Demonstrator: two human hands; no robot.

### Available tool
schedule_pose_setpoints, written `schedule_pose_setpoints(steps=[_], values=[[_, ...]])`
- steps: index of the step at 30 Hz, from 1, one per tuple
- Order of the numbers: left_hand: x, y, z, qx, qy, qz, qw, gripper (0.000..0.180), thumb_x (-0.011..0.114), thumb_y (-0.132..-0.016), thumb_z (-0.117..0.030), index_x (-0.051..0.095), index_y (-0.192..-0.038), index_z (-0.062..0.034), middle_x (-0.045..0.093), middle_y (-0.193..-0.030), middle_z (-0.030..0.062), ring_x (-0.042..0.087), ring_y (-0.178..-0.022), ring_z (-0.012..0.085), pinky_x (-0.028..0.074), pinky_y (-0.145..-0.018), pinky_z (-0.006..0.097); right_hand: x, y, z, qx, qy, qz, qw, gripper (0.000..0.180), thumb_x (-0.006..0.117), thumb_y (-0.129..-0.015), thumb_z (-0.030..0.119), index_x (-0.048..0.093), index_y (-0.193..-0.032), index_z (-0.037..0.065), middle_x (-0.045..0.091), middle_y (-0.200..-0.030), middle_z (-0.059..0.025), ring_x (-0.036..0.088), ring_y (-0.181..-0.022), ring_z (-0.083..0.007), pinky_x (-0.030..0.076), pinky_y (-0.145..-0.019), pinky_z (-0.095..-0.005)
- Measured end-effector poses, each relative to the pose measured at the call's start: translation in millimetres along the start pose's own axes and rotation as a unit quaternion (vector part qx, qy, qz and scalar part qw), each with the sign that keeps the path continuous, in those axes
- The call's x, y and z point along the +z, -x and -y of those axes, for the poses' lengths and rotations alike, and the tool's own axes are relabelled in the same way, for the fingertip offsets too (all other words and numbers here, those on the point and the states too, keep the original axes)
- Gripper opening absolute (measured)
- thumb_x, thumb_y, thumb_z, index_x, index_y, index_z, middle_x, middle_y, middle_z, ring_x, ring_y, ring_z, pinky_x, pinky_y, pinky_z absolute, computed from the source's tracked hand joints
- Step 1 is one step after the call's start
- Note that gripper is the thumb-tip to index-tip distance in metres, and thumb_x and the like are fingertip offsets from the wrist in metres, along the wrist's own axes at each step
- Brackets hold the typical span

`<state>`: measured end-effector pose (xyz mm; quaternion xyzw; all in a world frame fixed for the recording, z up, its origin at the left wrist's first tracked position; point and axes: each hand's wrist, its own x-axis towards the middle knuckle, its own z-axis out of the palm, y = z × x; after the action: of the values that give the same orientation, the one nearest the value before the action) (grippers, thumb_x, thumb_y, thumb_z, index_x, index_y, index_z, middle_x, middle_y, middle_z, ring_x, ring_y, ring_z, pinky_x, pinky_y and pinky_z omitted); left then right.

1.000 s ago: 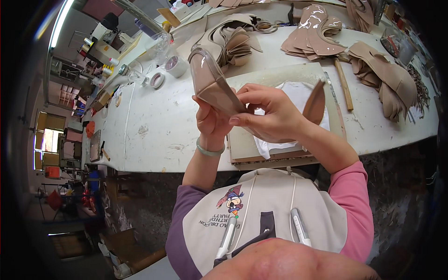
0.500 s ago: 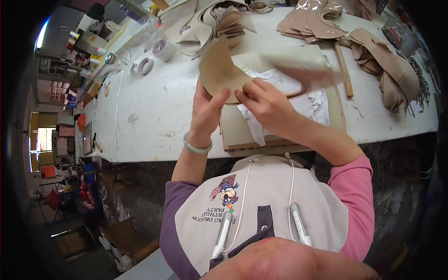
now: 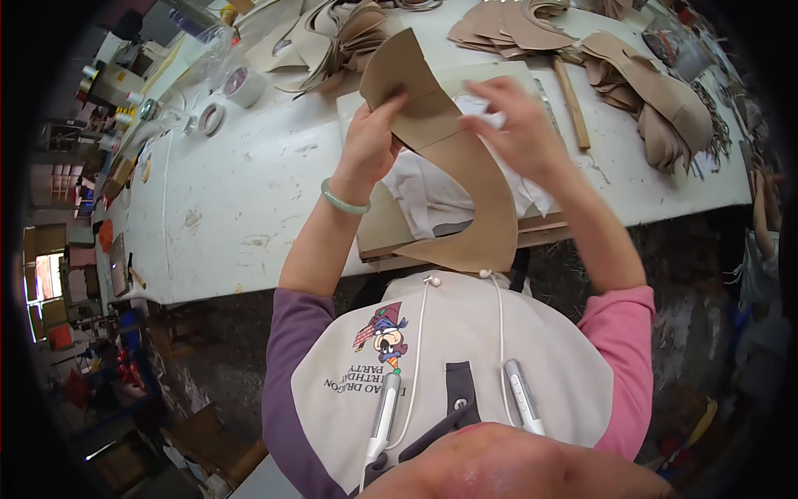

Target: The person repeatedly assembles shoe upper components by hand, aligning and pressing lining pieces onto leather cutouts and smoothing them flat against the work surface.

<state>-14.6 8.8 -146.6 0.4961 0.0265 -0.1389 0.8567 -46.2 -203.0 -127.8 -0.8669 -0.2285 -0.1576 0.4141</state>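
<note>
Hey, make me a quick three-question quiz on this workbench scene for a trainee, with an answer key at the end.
1. Which of the person's hands grips the tan curved piece?
2. True or false: the pale green bracelet is on the left wrist.
3. What lies to the right of the white cloth?
A) a tape roll
B) a wooden stick
C) thread spools

Key: 1. The left hand. 2. True. 3. B.
</note>
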Motion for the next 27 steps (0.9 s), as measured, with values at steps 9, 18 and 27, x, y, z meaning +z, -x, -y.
schedule_pose_setpoints(steps=[9,18,27], values=[[-7,-6,17,-0.046,0.041,0.025,0.998,0.031,0.049,-0.096,-0.019,0.047,-0.122,-0.0026,0.057,-0.113,0.0081,0.059,-0.098,0.0193,0.052,-0.08,0.034,73,-3,-28,-0.11,0.157,-0.131,0.973,0.034,0.069,-0.075,0.009,0.061,-0.107,0.0,0.059,-0.093,-0.0113,0.057,-0.089,-0.0288,0.048,-0.073,-0.036],[-25,-16,20,0.029,-0.048,0.195,0.979,0.055,0.067,-0.086,-0.017,0.041,-0.132,-0.0013,0.056,-0.119,0.0048,0.053,-0.11,0.0137,0.044,-0.091,0.029,42,2,-53,0.195,-0.334,-0.003,0.922,0.018,0.055,-0.093,0.014,0.051,-0.106,0.002,0.067,-0.089,-0.0124,0.063,-0.08,-0.0137,0.048,-0.067,-0.0272],[-13,-27,23,-0.046,-0.031,0.249,0.967,0.066,0.062,-0.089,-0.036,0.034,-0.139,-0.0022,0.05,-0.129,0.0096,0.05,-0.115,0.0177,0.042,-0.096,0.033,23,25,-67,0.192,-0.348,0.128,0.909,0.027,0.069,-0.08,0.006,0.063,-0.105,-0.003,0.066,-0.098,-0.0055,0.061,-0.089,-0.0095,0.05,-0.078,-0.0245]])
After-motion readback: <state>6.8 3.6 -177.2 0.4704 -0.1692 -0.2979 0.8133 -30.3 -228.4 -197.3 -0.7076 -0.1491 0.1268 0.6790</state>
